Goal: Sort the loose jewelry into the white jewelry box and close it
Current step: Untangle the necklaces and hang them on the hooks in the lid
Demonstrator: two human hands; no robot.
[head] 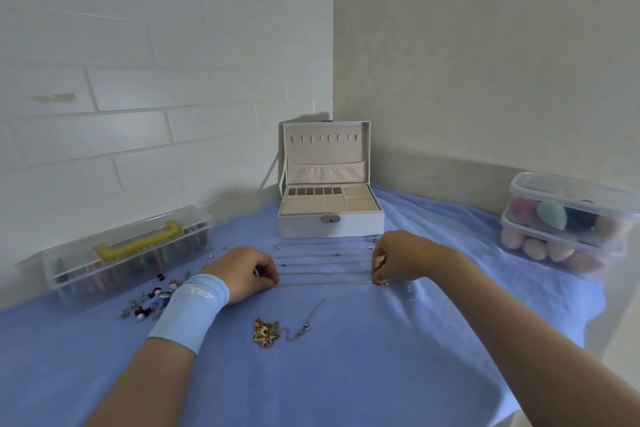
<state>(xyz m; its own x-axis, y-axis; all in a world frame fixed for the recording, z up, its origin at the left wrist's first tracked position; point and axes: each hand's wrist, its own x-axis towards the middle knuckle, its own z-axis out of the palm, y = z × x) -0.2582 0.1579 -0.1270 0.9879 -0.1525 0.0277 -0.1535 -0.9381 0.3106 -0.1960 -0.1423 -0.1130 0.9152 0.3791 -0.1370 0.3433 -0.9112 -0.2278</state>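
The white jewelry box (330, 227) stands open at the back of the blue cloth, its lid upright and its beige trays bare. In front of it several thin silver chains (323, 262) lie stretched in parallel rows. My left hand (247, 270), with a light blue wristband, pinches the left end of the nearest chain (323, 283). My right hand (398, 258) pinches its right end, so the chain runs taut between them. A gold charm bracelet (266, 333) and a loose silver chain (308, 321) lie closer to me. Small earrings and beads (152, 300) are scattered at the left.
A clear plastic case with a yellow handle (131, 250) sits at the left by the tiled wall. Two stacked clear tubs of makeup sponges (568, 222) stand at the right. The blue cloth (346, 374) ends at the right edge.
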